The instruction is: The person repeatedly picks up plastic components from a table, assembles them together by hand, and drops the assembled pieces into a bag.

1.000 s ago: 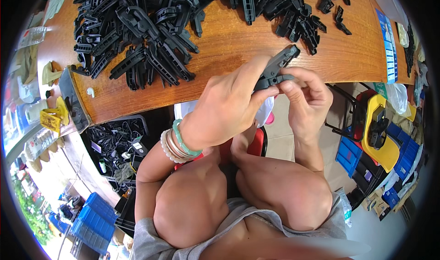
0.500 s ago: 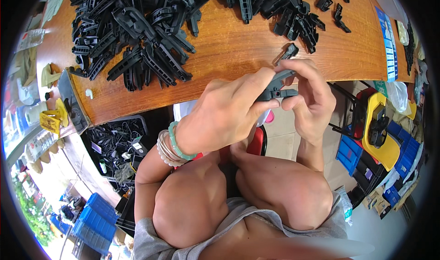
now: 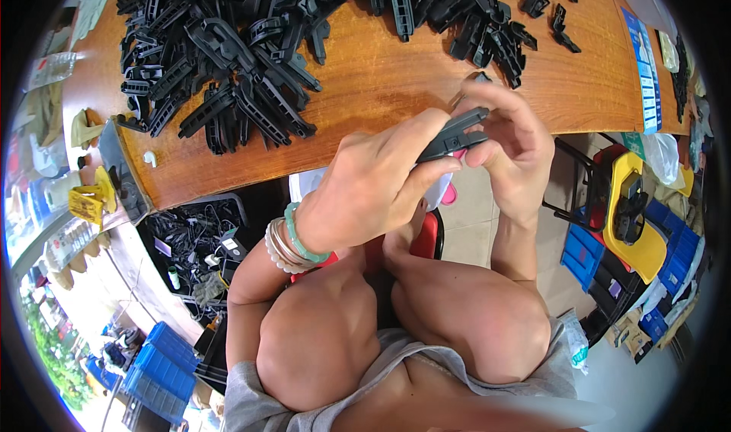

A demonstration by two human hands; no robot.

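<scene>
My left hand [image 3: 369, 177] is closed round a black plastic clip-like part [image 3: 448, 142], held just off the near edge of the table. Two prongs of this part point right, with a gap between them. Close against the prong tips is my right hand [image 3: 521, 146], fingers curled but apart, its thumb by the lower prong. Whether the right fingertips touch the part I cannot tell. Behind the right fingers a small black piece [image 3: 480, 77] lies on the table, mostly hidden.
Long black plastic parts are heaped [image 3: 251, 74] on the wooden table [image 3: 381, 74]. Smaller black pieces [image 3: 487, 40] lie in a pile further right. A yellow chair [image 3: 636, 226] stands at the right, and a bin of cables [image 3: 194, 234] sits below the table's left side.
The black clip-like part has tilted, its prongs now angled up to the right. My right fingers have loosened from it and shifted slightly up.
</scene>
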